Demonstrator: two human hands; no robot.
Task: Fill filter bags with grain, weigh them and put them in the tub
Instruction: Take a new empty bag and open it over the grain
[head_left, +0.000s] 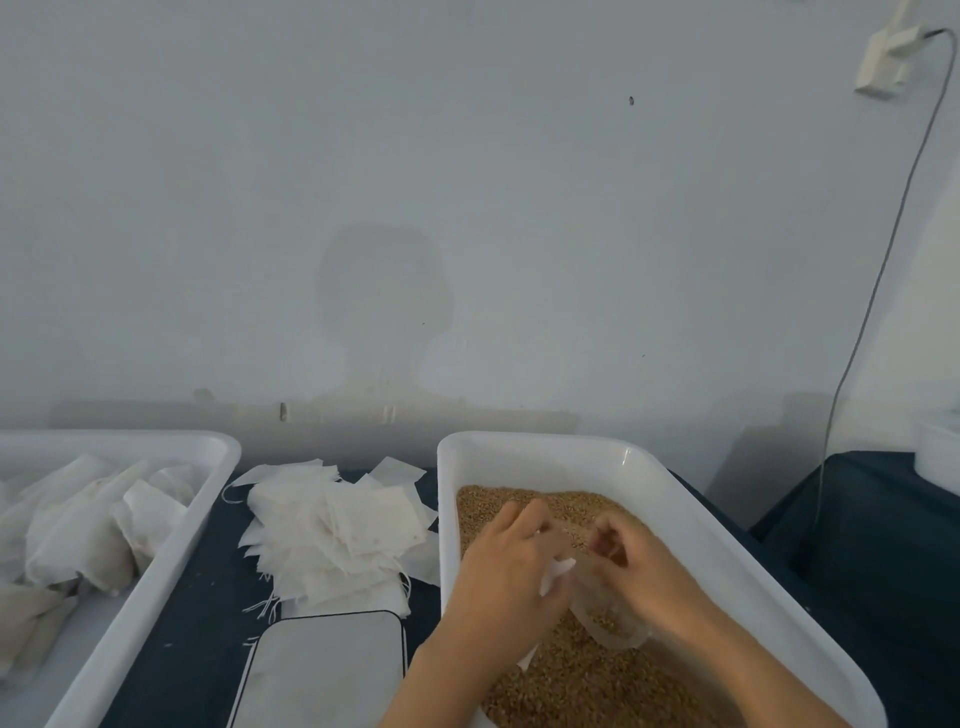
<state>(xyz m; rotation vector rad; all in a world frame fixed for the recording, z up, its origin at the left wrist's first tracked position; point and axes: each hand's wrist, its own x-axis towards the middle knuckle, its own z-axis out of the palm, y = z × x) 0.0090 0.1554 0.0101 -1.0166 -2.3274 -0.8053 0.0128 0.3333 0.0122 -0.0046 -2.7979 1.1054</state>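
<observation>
Two white tubs (675, 499), one scale (324, 670), one clear cup (613, 623), and two hands (506, 566).

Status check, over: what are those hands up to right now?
Left hand pinching a bag. Right hand tipping a cup toward it, over the grain. Nothing in the way.

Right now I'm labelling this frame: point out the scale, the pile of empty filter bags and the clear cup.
scale (324, 670), head view, middle of its platform.
pile of empty filter bags (343, 530), head view, top bag.
clear cup (615, 626), head view, its side wall.
</observation>
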